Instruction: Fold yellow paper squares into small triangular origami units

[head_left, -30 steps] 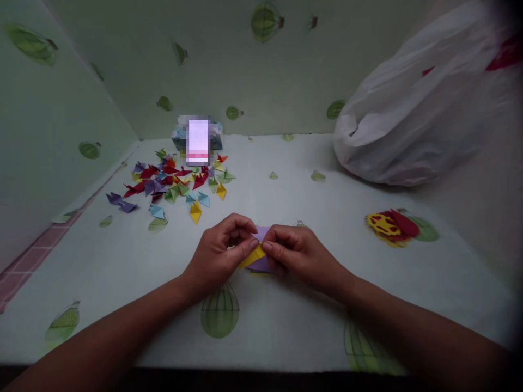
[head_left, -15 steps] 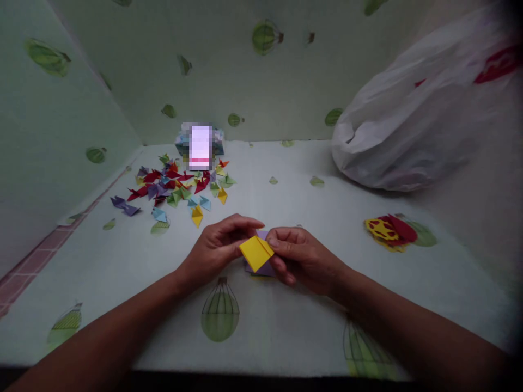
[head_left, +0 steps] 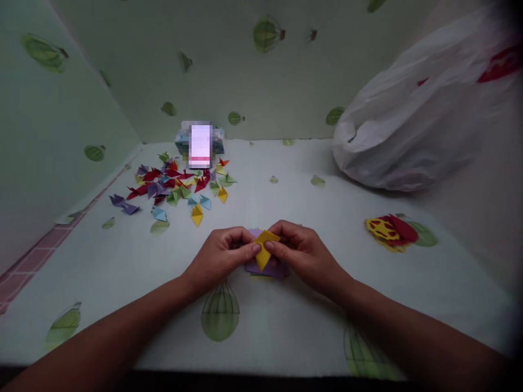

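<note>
A small yellow folded paper [head_left: 264, 248] is pinched between both hands at the middle of the table. My left hand [head_left: 223, 257] grips its left side with thumb and fingers closed. My right hand [head_left: 302, 255] grips its right side the same way. Under the hands lies a small stack of purple paper [head_left: 267, 269], partly hidden by the fingers. The yellow piece stands tilted, with a point facing down.
A pile of small folded paper pieces [head_left: 175, 184] in red, purple, green, blue and yellow lies at the back left, by a small box [head_left: 200, 142]. A white plastic bag [head_left: 417, 117] fills the back right. Red and yellow paper cutouts [head_left: 391, 230] lie at the right.
The yellow paper was a flat square held up half a second ago; now it is folded narrower and pinched between both hands. Both hands have closed in on it.
</note>
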A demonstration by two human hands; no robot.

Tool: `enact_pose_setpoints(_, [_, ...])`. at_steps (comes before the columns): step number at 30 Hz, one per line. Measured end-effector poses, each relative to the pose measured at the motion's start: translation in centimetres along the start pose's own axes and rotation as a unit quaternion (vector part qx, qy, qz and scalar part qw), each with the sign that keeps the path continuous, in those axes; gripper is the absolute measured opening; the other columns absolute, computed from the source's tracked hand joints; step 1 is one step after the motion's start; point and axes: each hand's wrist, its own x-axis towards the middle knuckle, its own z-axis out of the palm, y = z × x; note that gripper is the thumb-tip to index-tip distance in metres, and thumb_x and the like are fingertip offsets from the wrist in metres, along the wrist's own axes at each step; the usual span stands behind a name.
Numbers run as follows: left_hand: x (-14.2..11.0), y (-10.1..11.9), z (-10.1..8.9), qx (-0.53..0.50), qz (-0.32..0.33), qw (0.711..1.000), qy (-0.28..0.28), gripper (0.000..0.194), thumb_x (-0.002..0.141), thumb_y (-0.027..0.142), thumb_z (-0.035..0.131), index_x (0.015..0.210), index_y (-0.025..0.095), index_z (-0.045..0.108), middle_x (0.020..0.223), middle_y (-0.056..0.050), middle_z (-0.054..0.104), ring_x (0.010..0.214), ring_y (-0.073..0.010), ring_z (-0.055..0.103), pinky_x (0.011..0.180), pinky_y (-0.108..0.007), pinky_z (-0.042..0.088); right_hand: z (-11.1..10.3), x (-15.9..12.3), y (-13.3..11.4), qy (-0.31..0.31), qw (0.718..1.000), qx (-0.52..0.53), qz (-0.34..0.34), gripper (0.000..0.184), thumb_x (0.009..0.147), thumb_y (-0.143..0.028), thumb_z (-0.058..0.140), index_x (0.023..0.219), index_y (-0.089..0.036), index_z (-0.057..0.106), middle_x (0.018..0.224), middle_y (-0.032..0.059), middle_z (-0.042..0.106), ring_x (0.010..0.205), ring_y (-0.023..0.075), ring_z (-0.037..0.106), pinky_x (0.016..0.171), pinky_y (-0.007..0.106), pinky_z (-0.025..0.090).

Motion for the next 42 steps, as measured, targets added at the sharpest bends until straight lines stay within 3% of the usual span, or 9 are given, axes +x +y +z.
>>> enact_pose_setpoints(7, [-0.1, 0.0, 0.4, -0.014, 0.005, 0.998, 0.059, 0.013, 0.077, 0.024, 0.071, 0.079, 0.015, 0.062, 0.067, 0.002, 0.06, 0.061, -0.0104, 0.055, 0.059, -0.023, 0.046, 0.6, 0.1, 0.2, 0.021, 0.999, 0.035, 0.021, 0.013, 0.083, -0.027, 0.065, 0.083, -0.017, 0.057, 0.069, -0.0016, 0.061, 0.054, 0.0088, 0.056, 0.048, 0.02, 0.044])
enact_pose_setpoints(20, [-0.3, -0.9, 0.4, -0.107, 0.009, 0.993, 0.052, 0.007, 0.078, 0.019, 0.07, 0.082, 0.016, 0.065, 0.072, 0.0, 0.064, 0.065, -0.0111, 0.059, 0.063, -0.023, 0.048, 0.5, -0.2, 0.7, 0.015, 0.989, 0.148, -0.002, 0.002, 0.082, -0.017, 0.063, 0.082, -0.018, 0.065, 0.062, -0.0025, 0.065, 0.052, 0.0096, 0.061, 0.051, 0.021, 0.048])
enact_pose_setpoints(31, [-0.4, -1.1, 0.3, -0.11, 0.04, 0.992, 0.047, 0.009, 0.085, 0.019, 0.066, 0.094, 0.018, 0.066, 0.073, 0.002, 0.064, 0.066, -0.0096, 0.059, 0.065, -0.021, 0.048, 0.1, -0.3, 0.2, 0.03, 0.994, -0.025, -0.101, 0.019, 0.077, -0.007, 0.055, 0.08, -0.018, 0.071, 0.07, -0.0011, 0.068, 0.059, 0.0091, 0.063, 0.055, 0.02, 0.051])
enact_pose_setpoints(35, [-0.3, -1.2, 0.3, -0.111, 0.041, 0.992, 0.044, 0.012, 0.086, 0.024, 0.066, 0.098, 0.019, 0.065, 0.075, 0.001, 0.065, 0.068, -0.01, 0.059, 0.065, -0.021, 0.048, 0.2, -0.3, 0.3, 0.023, 0.995, -0.027, -0.091, 0.018, 0.079, -0.008, 0.056, 0.081, -0.018, 0.07, 0.07, -0.001, 0.068, 0.061, 0.0101, 0.064, 0.056, 0.021, 0.052])
enact_pose_setpoints(42, [-0.3, -0.6, 0.5, -0.104, 0.042, 0.99, 0.085, 0.014, 0.08, 0.02, 0.072, 0.091, 0.017, 0.063, 0.07, 0.002, 0.065, 0.065, -0.0084, 0.059, 0.062, -0.018, 0.047, 0.3, -0.2, 0.6, 0.008, 0.996, 0.081, -0.03, 0.01, 0.081, -0.012, 0.061, 0.083, -0.017, 0.07, 0.066, -0.0016, 0.068, 0.057, 0.0091, 0.064, 0.055, 0.021, 0.051])
